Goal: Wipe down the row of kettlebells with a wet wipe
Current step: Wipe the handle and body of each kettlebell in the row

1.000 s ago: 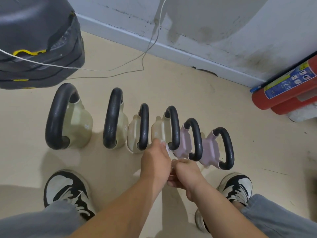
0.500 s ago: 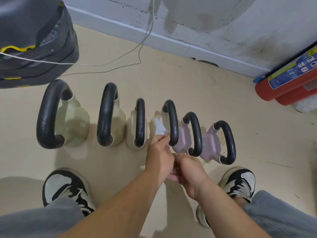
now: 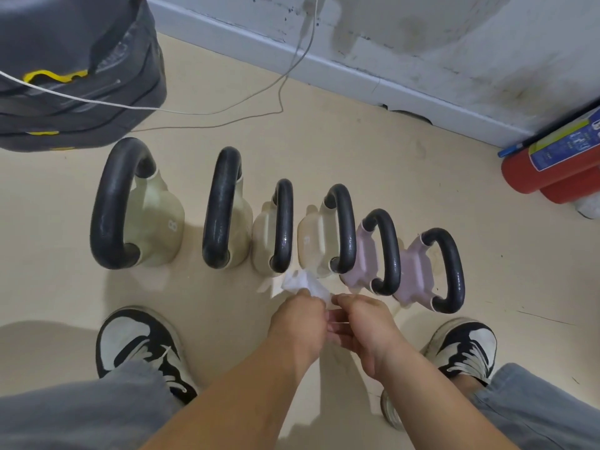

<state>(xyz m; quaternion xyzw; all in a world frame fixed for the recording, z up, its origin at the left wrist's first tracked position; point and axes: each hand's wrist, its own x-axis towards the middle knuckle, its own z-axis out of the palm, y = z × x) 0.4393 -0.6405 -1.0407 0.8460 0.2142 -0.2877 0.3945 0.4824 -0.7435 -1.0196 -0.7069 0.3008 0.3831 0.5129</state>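
Several kettlebells with black handles stand in a row on the beige floor: a large cream one (image 3: 156, 228) at the left, more cream ones in the middle, two lilac ones (image 3: 412, 271) at the right. A crumpled white wet wipe (image 3: 303, 284) is held just in front of the fourth kettlebell (image 3: 313, 241), apart from it. My left hand (image 3: 300, 323) pinches the wipe's near end. My right hand (image 3: 363, 326) is right beside it, its fingers curled on the same wipe.
A dark bag (image 3: 74, 69) with yellow trim sits at the back left, with thin cables (image 3: 227, 108) trailing across the floor. Two red fire extinguishers (image 3: 552, 170) lie at the right by the wall. My shoes (image 3: 139, 345) stand either side of my arms.
My left hand has drawn the wipe back off the fourth kettlebell's body toward me. Both hands now hold the wipe in front of the row.
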